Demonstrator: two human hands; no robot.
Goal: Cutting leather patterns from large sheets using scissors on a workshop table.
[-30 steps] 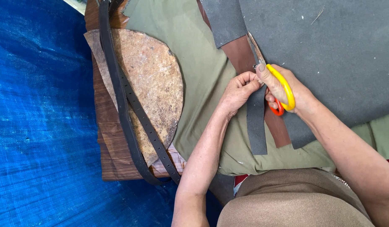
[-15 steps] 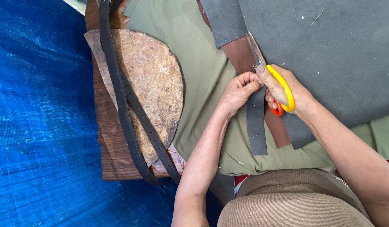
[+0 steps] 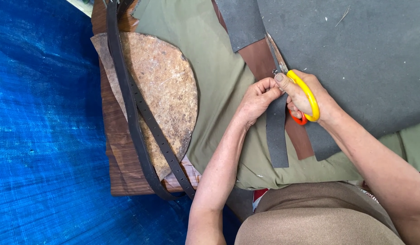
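My right hand (image 3: 310, 97) grips yellow-and-orange handled scissors (image 3: 310, 97), whose blades (image 3: 274, 54) point away from me along the edge of a large dark grey sheet (image 3: 355, 59). My left hand (image 3: 257, 100) pinches the top of a narrow grey strip (image 3: 277, 136) that hangs from the sheet toward me. A brown leather piece (image 3: 260, 59) lies under the strip. Everything rests on an olive green cloth (image 3: 210, 63) over my lap.
A rough, rust-coloured half-round stone slab (image 3: 167, 86) lies on a wooden board (image 3: 117, 149) at the left. Two dark punched straps (image 3: 142, 118) drape across the slab. Blue tarpaulin (image 3: 42, 136) covers the ground on the left.
My hands and the scissors have hardly moved; the scissors sit slightly further along the sheet's edge.
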